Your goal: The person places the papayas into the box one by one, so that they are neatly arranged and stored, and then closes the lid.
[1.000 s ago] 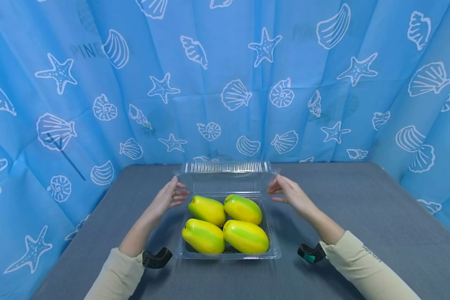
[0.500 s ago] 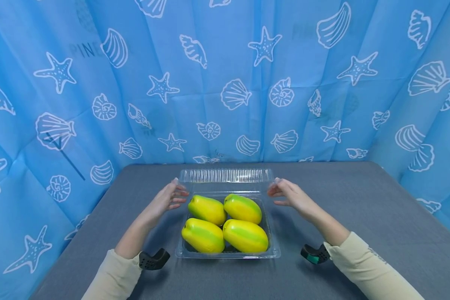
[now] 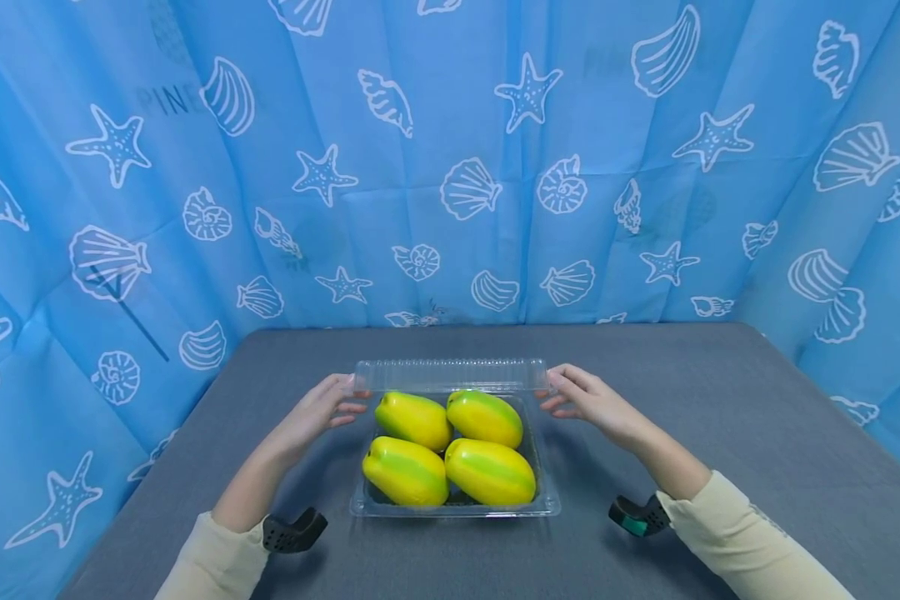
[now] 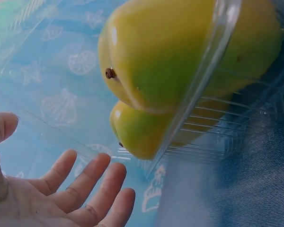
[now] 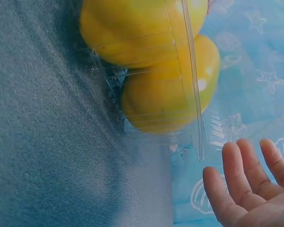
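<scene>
A clear plastic clamshell box [image 3: 456,512] lies on the table, with several yellow-green fruits [image 3: 491,472] that look like papayas in its base. Its hinged lid [image 3: 450,375] stands tilted up at the far side. My left hand [image 3: 322,412] touches the lid's left corner by the thumb. In the left wrist view, the fingers [image 4: 104,182] are spread and the thumb is well apart from them. At the opposite corner, my right hand [image 3: 596,408] touches the lid. Its fingers [image 5: 234,172] look nearly straight in the right wrist view, where the thumb is out of sight.
A grey cloth-covered table [image 3: 720,400] carries the box. Behind it and along both sides hangs a blue curtain [image 3: 450,167] with white shell and starfish prints. A black strap-like device [image 3: 295,531] sits at each wrist.
The lid has swung down toward me, its ribbed edge now lower and nearer the fruits. Both hands have come down and slightly nearer with it. The base and fruits have stayed put.
</scene>
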`<control>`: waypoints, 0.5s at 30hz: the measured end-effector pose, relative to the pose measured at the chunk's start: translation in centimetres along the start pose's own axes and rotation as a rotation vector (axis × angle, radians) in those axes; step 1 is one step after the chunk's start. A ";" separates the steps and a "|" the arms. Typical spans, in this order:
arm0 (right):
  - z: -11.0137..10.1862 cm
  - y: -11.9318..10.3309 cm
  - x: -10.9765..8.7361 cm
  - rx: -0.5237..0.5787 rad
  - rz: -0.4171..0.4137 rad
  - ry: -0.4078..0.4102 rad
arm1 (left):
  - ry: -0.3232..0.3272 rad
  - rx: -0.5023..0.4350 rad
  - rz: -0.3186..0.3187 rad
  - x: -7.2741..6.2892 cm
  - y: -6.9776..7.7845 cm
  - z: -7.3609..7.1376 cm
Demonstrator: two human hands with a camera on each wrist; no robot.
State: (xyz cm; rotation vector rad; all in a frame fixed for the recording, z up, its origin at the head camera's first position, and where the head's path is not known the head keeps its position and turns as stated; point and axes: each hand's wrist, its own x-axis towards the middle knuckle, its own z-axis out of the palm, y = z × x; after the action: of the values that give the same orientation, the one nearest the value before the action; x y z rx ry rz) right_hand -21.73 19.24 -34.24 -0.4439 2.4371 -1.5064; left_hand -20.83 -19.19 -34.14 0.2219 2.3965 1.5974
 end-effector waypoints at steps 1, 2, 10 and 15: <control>0.0 0.0 -0.1 0.003 -0.007 -0.005 | -0.005 -0.003 0.004 -0.1 0.0 0.0; 0.0 0.1 -0.2 0.008 -0.010 -0.007 | -0.007 -0.004 0.007 -0.3 -0.1 0.0; 0.2 0.1 -1.1 0.046 0.003 -0.013 | -0.011 -0.008 0.013 -1.2 -0.1 0.1; 0.1 0.0 -1.6 0.061 -0.029 -0.032 | -0.016 -0.006 0.023 -1.8 0.1 0.1</control>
State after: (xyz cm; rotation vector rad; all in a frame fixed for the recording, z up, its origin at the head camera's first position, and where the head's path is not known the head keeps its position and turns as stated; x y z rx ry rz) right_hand -20.18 19.75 -34.24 -0.4894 2.3626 -1.5685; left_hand -19.09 -19.57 -33.84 0.2601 2.3855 1.6065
